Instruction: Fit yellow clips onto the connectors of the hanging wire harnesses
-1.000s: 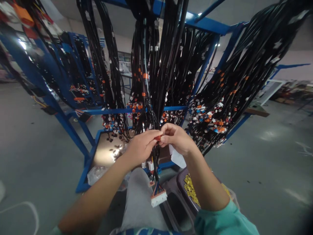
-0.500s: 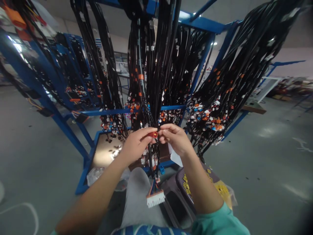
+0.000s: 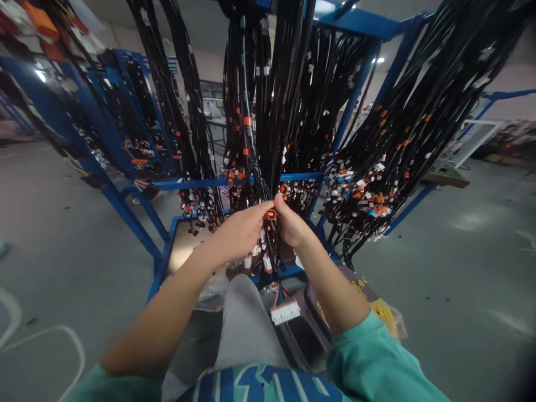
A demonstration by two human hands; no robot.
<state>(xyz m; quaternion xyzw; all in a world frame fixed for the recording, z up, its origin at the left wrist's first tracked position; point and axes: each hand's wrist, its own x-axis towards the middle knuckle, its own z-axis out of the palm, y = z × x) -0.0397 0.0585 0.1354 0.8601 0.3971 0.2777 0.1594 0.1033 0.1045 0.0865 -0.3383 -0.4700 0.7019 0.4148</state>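
Observation:
My left hand (image 3: 239,234) is closed around a small red connector (image 3: 271,214), with a bit of yellow showing in its open face. Close against the connector's right side is my right hand (image 3: 292,224), its thumb raised and its other fingers largely hidden. I cannot make out what those fingers hold. Black cables of a wire harness (image 3: 256,167) run down behind both hands. Below them, a wide white connector (image 3: 285,312) hangs on coloured wires above my lap.
A blue metal rack (image 3: 192,183) carries many hanging harness bundles, with one thick bundle (image 3: 422,106) at the right. Yellow parts (image 3: 382,310) lie in a bag by my right forearm. Clear plastic wrap (image 3: 211,293) lies at the rack's base, left of my knee.
My hands have come together at the red connector; the right fingertips were slightly apart from it before. The view has shifted, and the white connector hangs higher and further right in it.

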